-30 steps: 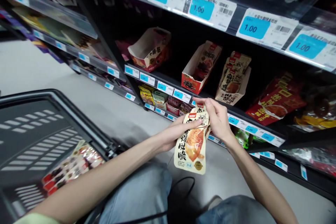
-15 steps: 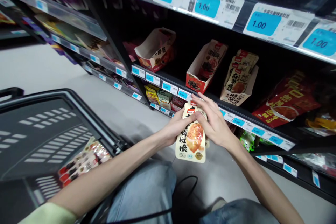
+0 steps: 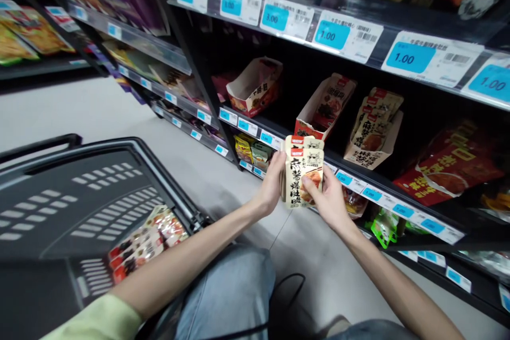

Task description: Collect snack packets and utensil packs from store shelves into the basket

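Both my hands hold a small stack of cream snack packets (image 3: 299, 170) with black characters and an orange picture, upright in front of the shelf edge. My left hand (image 3: 272, 183) grips the stack's left side, fingers behind it. My right hand (image 3: 327, 197) grips the lower right, thumb on the front. Behind them on the shelf stand open cardboard display boxes (image 3: 319, 109) with similar packets.
A black shopping basket (image 3: 71, 191) sits at the lower left with a red and clear snack bag (image 3: 145, 241) inside. Dark shelves with blue price tags (image 3: 332, 34) run along the right. Grey floor lies between. My knees in jeans (image 3: 227, 297) are below.
The packets have been raised and turned upright, closer to the shelf edge. My right hand shifted from the top of the packet to its lower right side. The view tilted up slightly.
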{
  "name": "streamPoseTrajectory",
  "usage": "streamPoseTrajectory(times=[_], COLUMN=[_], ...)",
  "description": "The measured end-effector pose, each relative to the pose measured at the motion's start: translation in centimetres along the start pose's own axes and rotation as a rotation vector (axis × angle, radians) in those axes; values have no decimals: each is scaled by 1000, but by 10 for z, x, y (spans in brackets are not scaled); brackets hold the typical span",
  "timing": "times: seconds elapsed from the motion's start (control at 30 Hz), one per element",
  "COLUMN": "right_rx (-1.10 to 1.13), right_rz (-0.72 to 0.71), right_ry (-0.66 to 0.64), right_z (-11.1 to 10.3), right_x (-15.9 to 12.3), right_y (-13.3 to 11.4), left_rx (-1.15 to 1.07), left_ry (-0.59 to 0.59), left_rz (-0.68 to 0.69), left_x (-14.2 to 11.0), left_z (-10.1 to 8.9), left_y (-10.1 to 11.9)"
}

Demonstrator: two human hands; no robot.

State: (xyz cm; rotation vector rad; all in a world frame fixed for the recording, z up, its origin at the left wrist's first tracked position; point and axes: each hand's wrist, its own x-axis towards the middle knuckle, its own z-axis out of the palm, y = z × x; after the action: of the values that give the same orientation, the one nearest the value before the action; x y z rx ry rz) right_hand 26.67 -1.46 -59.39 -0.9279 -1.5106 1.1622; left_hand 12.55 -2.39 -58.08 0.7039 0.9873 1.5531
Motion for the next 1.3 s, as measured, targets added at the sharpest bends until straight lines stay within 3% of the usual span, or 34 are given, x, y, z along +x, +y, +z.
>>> streamPoseTrajectory(times=[0.2, 0.4, 0.77, 0.9, 1.07, 1.2, 1.3], right_rx=[154, 262, 144, 138, 212, 330, 385], right_rz=[5, 35, -37, -38, 22, 75, 56], right_ry=[219, 225, 326, 403, 334, 313, 305], right_z=[-3, -7, -6, -8, -12, -14, -16], right_x=[4, 8, 12, 12, 12, 13, 15], right_y=[0, 4, -5, -3, -1, -5, -6], left_rx=[21, 106, 135, 125, 190, 79, 16], left_ry=[-145, 11, 153, 82, -33, 1, 63], left_rz=[-31, 48, 217, 194, 141, 6, 4], left_x=[-6, -6, 2, 2, -2, -3, -2], left_z=[2, 0, -5, -5, -6, -5, -4], left_y=[9, 9, 3, 2, 2, 2, 5])
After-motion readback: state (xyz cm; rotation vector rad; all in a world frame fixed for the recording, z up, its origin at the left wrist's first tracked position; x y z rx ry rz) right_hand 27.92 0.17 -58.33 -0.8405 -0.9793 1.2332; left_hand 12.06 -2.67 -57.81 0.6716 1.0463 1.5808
